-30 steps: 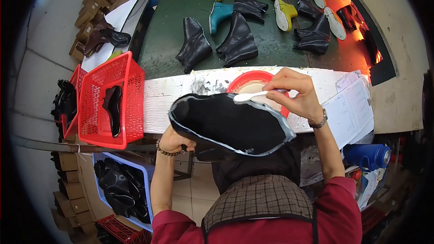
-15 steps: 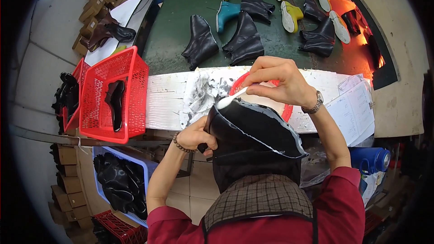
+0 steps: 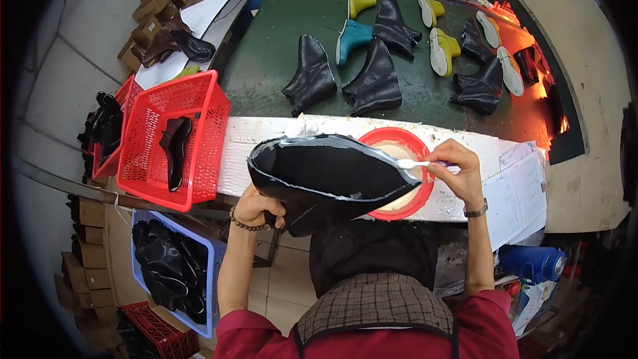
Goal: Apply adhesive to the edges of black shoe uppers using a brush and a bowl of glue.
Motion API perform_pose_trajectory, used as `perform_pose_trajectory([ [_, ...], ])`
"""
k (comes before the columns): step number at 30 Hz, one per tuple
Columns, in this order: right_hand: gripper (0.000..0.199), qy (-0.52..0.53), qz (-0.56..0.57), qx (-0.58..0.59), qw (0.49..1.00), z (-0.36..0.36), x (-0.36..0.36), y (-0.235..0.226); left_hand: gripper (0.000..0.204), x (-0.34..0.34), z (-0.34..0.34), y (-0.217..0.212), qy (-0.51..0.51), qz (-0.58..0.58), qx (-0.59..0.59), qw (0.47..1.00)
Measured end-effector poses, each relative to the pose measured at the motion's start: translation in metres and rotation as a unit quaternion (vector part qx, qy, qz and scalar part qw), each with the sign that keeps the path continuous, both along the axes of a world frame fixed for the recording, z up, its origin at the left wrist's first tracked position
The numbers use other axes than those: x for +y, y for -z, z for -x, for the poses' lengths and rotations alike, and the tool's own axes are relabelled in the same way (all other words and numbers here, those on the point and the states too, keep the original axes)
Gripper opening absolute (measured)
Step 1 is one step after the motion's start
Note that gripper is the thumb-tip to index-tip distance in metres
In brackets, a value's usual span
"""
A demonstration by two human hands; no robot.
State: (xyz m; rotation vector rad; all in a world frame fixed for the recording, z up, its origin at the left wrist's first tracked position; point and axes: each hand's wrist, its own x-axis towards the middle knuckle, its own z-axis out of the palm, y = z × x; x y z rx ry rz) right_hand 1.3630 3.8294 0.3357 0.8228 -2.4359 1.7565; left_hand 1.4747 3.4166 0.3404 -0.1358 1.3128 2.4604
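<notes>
— Where is the boot (image 3: pixel 325 179) now?

— You hold it sole-up over the white tabletop (image 3: pixel 266 136), just in front of your chest. Your left hand (image 3: pixel 256 207) is clamped on its lower part, from below.

— And my right hand (image 3: pixel 458 173)?

— Its grip is closed on a small brush (image 3: pixel 415 163), whose white tip is over the red bowl (image 3: pixel 399 139), touching the boot's edge.

— What is around?

— A red basket (image 3: pixel 199 119) stands at your left, and more boots (image 3: pixel 375 80) lie on the green belt (image 3: pixel 266 60) beyond.
</notes>
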Motion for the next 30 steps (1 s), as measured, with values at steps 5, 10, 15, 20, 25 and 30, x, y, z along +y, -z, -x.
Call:
perform_pose_trajectory([
  [5,0.018,0.138,0.135,-0.108,0.975,0.019,0.028,0.067,0.057,0.008,0.045,-0.009,-0.097,-0.015,-0.005,0.995],
  [10,0.018,0.265,0.126,-0.176,0.940,0.024,0.033,0.126,0.005,-0.021,0.139,0.021,-0.193,-0.047,-0.082,0.977],
  [15,0.013,0.313,0.097,-0.129,0.936,0.024,0.023,0.134,0.009,-0.044,0.270,0.032,-0.218,-0.115,-0.088,0.965],
  [20,0.014,0.353,0.082,-0.130,0.923,0.016,0.027,0.122,0.010,-0.028,0.422,0.053,-0.233,-0.093,-0.075,0.965],
  [25,0.012,0.327,0.106,-0.147,0.928,0.023,0.010,0.123,0.010,-0.066,0.508,0.097,-0.335,-0.121,-0.030,0.934],
  [30,0.012,0.343,0.084,-0.145,0.924,0.024,0.014,0.122,0.050,-0.042,0.476,0.084,-0.323,0.145,0.033,0.935],
])
